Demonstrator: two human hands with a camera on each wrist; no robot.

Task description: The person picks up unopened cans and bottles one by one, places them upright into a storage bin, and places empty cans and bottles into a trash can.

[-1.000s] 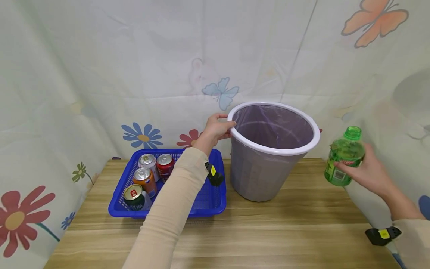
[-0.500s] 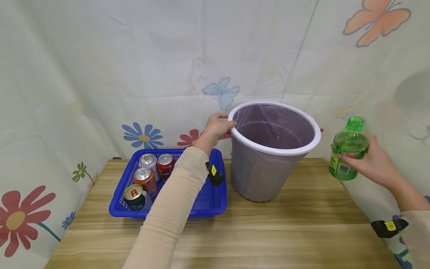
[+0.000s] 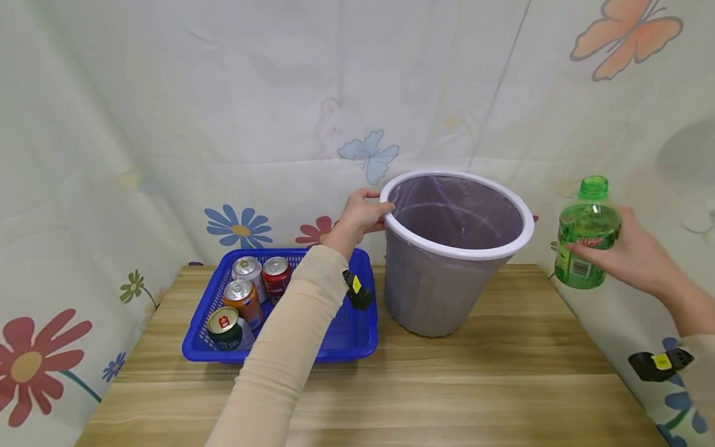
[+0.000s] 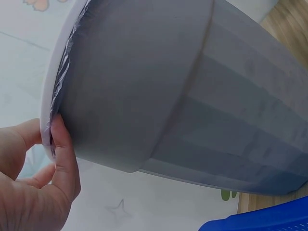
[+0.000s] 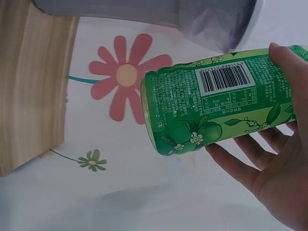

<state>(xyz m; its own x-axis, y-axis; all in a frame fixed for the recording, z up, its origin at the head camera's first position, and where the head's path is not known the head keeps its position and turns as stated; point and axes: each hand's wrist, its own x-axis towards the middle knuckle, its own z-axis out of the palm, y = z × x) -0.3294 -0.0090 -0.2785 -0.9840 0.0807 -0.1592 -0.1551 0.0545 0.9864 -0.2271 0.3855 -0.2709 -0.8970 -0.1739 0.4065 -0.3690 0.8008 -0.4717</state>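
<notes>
My left hand (image 3: 362,217) pinches the white rim of a grey trash can (image 3: 441,292) at its left side, thumb over the rim and fingers outside. A thin clear liner lines the can, and in the left wrist view its edge shows crumpled under the rim (image 4: 53,82). Off to the right, my right hand (image 3: 637,257) grips a green plastic bottle (image 3: 588,239) round its body, upright and uncapped, at about the height of the can's rim. The right wrist view shows the bottle's printed label with a barcode (image 5: 225,78).
A blue plastic basket (image 3: 365,323) stands left of the can on the wooden table (image 3: 447,385). Several drink cans, among them an orange can (image 3: 242,301) and a red can (image 3: 276,276), stand in its left part. A patterned curtain (image 3: 268,93) hangs behind and at both sides.
My right hand has lifted the green bottle and carried it slightly to the right. The left hand keeps its hold on the trash can's rim, which has stayed in place.
</notes>
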